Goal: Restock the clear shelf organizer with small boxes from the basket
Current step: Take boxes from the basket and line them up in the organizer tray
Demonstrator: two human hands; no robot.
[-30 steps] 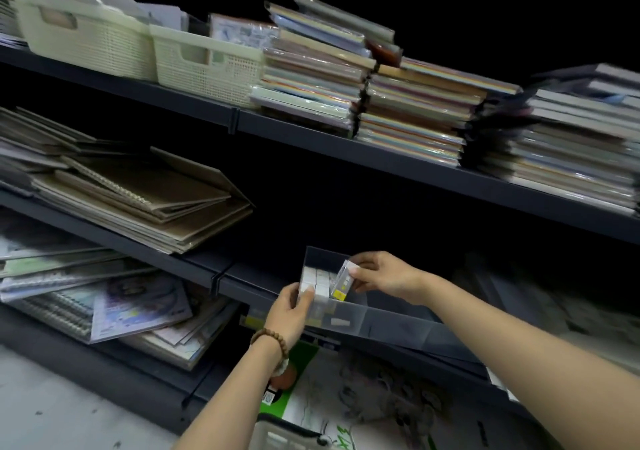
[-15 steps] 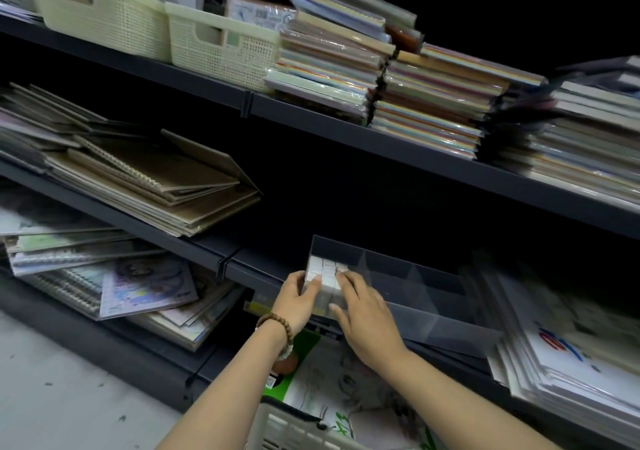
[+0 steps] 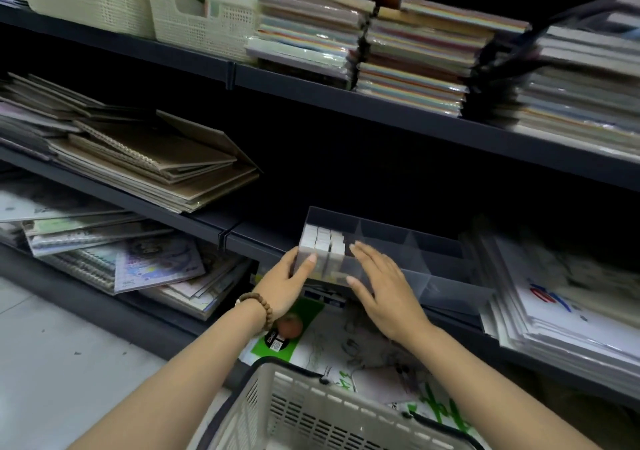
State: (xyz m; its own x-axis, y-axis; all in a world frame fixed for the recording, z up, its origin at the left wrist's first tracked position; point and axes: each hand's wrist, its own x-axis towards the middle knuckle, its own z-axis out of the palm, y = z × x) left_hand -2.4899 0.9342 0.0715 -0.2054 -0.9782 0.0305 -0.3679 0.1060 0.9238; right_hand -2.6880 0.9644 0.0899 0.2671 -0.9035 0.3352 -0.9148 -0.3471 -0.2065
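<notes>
Boxes (image 3: 323,241) fill leftmost compartment of clear organizer (image 3: 433,262), left hand (image 3: 284,283) gripping its corner, right hand (image 3: 384,287) flat with straight fingers (image 3: 367,259) against front wall, basket (image 3: 311,411) below.

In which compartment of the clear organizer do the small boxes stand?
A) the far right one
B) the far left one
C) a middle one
B: the boxes fill the left end of the organizer, the end that the left hand grips; the compartments further right show no boxes.
</notes>
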